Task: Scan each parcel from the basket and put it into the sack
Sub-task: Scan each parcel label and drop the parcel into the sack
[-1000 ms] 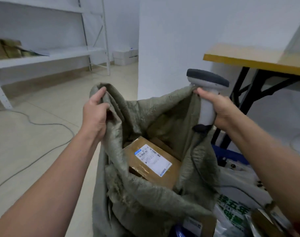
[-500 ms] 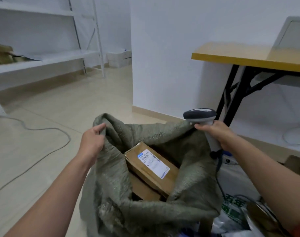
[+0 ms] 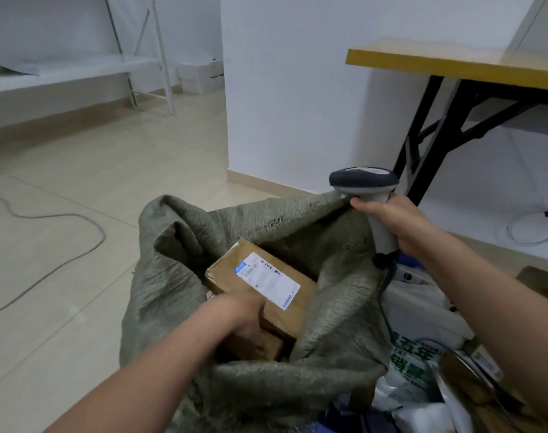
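Note:
A grey-green woven sack [image 3: 179, 276] stands open on the floor in front of me. Inside lies a brown cardboard parcel [image 3: 226, 273] with a white label, on top of another brown box [image 3: 257, 345]. My left hand [image 3: 244, 317] is inside the sack, blurred, with its fingers curled over the near end of the labelled parcel. My right hand [image 3: 397, 220] grips the handle of a grey barcode scanner [image 3: 363, 179] and pinches the sack's far right rim against it, holding that side up.
White plastic-wrapped parcels [image 3: 422, 307] and other packages lie heaped at the lower right. A yellow-topped table [image 3: 454, 64] on black legs stands behind them. A grey cable [image 3: 79, 245] snakes over the tiled floor on the left. A white shelf rack [image 3: 63, 73] lines the far wall.
My left hand has let go of the sack's left rim and gone down inside onto the labelled parcel. That rim has slumped. My right hand still holds the scanner and the rim.

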